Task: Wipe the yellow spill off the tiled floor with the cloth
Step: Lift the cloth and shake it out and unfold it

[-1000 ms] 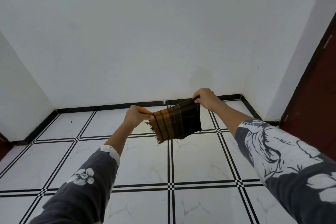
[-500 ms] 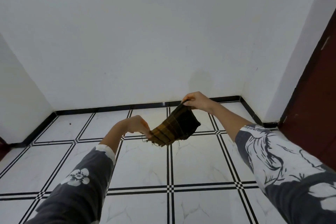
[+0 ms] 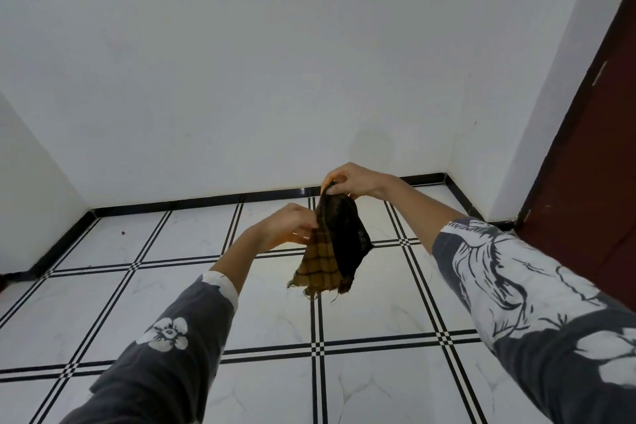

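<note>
A yellow-and-black checked cloth [image 3: 332, 248] with frayed edges hangs in the air above the white tiled floor [image 3: 172, 272]. My right hand [image 3: 351, 181] pinches its top corner from above. My left hand [image 3: 292, 225] holds the cloth's left edge lower down, fingers curled against the fabric. The cloth droops folded between the two hands, its dark half to the right and its yellow half to the left. No yellow spill shows on the tiles in view.
White walls meet the floor along a black skirting [image 3: 206, 201]. A dark red door [image 3: 592, 165] stands at the right. A small dark speck [image 3: 121, 233] lies on a far left tile.
The cloth was stretched flat between both hands; my hands have come together and the cloth now hangs folded and vertical, right hand above left.
</note>
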`<state>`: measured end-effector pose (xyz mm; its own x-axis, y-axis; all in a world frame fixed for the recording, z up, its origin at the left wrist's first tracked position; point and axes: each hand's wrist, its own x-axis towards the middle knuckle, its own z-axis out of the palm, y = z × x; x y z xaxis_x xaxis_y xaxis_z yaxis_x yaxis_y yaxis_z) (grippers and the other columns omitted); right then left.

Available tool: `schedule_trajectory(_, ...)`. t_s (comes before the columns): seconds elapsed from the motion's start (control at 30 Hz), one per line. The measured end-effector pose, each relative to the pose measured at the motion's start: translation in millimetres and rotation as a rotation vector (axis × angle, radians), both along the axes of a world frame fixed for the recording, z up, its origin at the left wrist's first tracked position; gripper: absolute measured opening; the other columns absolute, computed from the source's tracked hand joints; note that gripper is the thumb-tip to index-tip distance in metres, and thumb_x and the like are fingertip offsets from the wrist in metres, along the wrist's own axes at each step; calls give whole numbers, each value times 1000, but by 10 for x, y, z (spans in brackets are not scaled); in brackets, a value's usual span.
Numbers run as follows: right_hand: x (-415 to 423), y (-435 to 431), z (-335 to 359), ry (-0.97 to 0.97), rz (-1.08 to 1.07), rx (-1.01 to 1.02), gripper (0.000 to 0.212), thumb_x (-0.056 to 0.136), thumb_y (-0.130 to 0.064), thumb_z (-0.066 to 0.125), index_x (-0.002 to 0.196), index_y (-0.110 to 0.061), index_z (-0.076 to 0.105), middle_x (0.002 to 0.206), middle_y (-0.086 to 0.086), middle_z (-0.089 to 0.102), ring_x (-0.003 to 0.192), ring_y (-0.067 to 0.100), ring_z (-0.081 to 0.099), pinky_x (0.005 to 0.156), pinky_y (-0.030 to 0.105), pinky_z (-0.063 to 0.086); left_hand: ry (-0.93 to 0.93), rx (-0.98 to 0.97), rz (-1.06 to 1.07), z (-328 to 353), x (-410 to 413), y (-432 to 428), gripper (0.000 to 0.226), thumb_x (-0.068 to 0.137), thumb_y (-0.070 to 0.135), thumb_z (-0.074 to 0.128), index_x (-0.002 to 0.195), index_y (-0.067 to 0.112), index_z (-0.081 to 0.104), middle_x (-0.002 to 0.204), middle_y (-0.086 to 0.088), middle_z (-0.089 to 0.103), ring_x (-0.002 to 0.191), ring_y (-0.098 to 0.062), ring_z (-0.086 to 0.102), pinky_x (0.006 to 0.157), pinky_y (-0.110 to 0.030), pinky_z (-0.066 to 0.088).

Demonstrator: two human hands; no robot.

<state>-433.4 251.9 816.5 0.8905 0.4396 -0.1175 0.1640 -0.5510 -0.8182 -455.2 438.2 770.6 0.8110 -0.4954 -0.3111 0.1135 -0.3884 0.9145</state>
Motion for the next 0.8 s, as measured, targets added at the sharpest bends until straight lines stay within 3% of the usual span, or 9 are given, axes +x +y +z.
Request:
schedule_trajectory(0.07, -1, 18, -31, 3, -24, 30, 19, 90, -2, 53, 105, 3, 64, 90, 8, 61, 78, 12, 56, 62, 22, 45, 50, -39, 58, 33, -18, -75, 35, 87, 35, 61, 106, 6, 61, 100, -11, 67, 95, -25, 64, 82, -35, 52)
schedule_trajectory(0.13, 4, 47, -52, -4, -39, 38, 18, 89, -1, 56, 104, 3, 65, 95, 10, 62, 84, 17, 57, 65, 23, 47, -6, 49, 41, 43, -24, -137, 51, 81, 46, 66, 116, 9, 60, 108, -10, 68, 99, -25, 66, 79, -33, 54)
schedule_trajectory(0.3, 39, 36, -78, -40, -132, 51, 18, 83, 0, 63, 101, 2, 65, 97, 14, 61, 92, 23, 58, 65, 24, 51, -51, 79, 54, 13, -31, -130, 30, 85, 7, 62, 113, -1, 60, 102, -14, 65, 93, -26, 64, 76, -31, 56)
schedule_trajectory(0.37, 22, -8, -97, -22, -163, 91, 25, 80, -1, 67, 105, 0, 64, 99, 17, 61, 93, 23, 57, 67, 24, 50, -8, 7, 86, 10, -29, -107, 26, 85, 2, 55, 110, -6, 59, 99, -17, 62, 93, -28, 63, 76, -33, 55)
schedule_trajectory(0.47, -80, -83, -204, 35, -244, 252, 45, 83, -14, 68, 125, -8, 54, 122, 13, 58, 106, 17, 52, 77, 23, 41, 58, -151, 186, 20, -53, -81, 22, 84, -2, 45, 102, -4, 58, 92, -15, 59, 87, -25, 62, 75, -34, 54)
schedule_trajectory(0.53, -186, -142, -394, 107, -419, 328, 51, 89, -28, 60, 133, -9, 45, 131, 8, 51, 117, 21, 47, 81, 24, 35, 109, -273, 261, 10, -49, -52, 23, 83, -3, 40, 99, 2, 54, 87, -10, 56, 81, -21, 59, 70, -32, 52)
schedule_trajectory(0.63, -302, -276, -836, 437, -654, 310, 62, 95, -52, 34, 136, -6, 40, 134, 11, 51, 123, 29, 45, 99, 39, 33, 192, -420, 295, 7, -41, -38, 25, 84, -1, 39, 104, 4, 52, 87, -10, 58, 79, -20, 59, 68, -30, 53)
schedule_trajectory(0.7, -373, -322, -1099, 648, -645, 305, 76, 93, -62, 18, 134, -2, 43, 133, 15, 52, 124, 33, 46, 107, 49, 26, 215, -484, 288, 25, -34, -82, 24, 86, 4, 39, 105, 6, 53, 87, -10, 61, 80, -22, 61, 69, -34, 52)
schedule_trajectory(0.8, -431, -286, -1292, 815, -537, 458, 91, 86, -70, 4, 128, -4, 50, 130, 16, 56, 123, 33, 49, 111, 51, 20, 202, -637, 303, 70, -41, -184, 18, 90, 16, 40, 98, 10, 55, 83, -8, 63, 78, -20, 63, 70, -36, 50)
